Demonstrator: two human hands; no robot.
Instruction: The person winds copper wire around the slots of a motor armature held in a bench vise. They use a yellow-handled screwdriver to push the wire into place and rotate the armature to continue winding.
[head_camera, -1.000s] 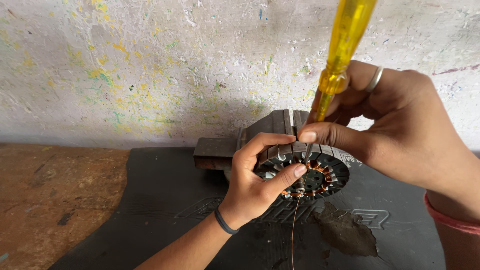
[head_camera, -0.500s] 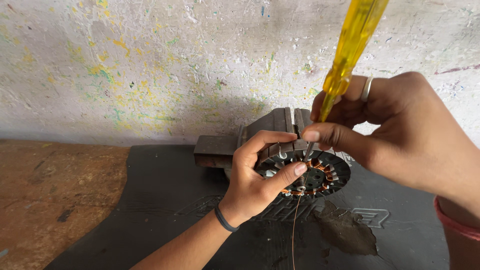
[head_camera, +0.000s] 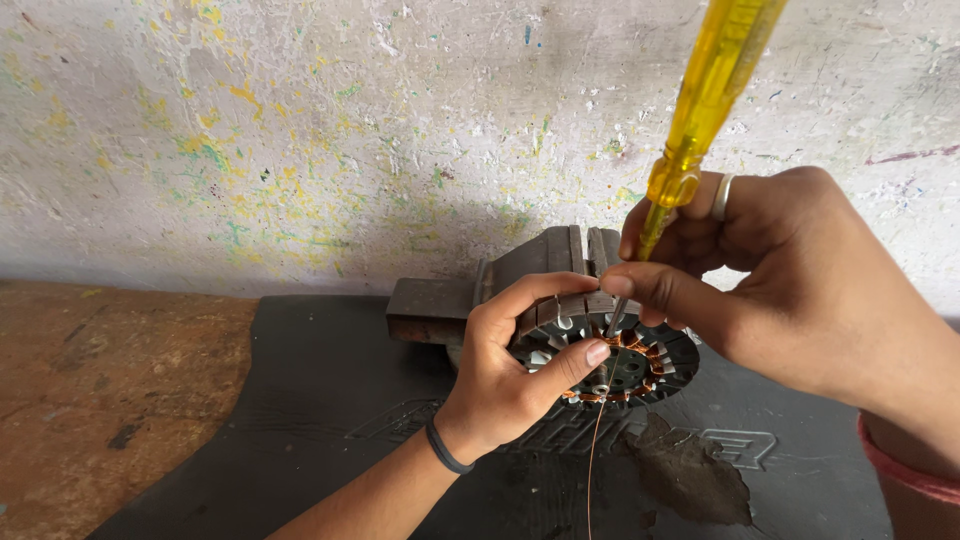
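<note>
gripping yellow screwdriver (head_camera: 712, 90), right hand (head_camera: 790, 270); stator (head_camera: 620, 360).

A round motor core (head_camera: 640, 365) sits on a mat (head_camera: 300, 400), just in front of a metal block (head_camera: 470, 295) that stands against the wall (head_camera: 300, 130). The left hand (head_camera: 515, 375) lies on the core's left side and the right hand (head_camera: 780, 270) is over its right, with a screwdriver (head_camera: 700, 120) rising from the core's top edge. A thin wire (head_camera: 593, 460) hangs from the core toward the front, and bare ground (head_camera: 100, 390) lies left of the mat

left hand (head_camera: 505, 370) curled in grip, right hand (head_camera: 770, 270) pinching
</note>
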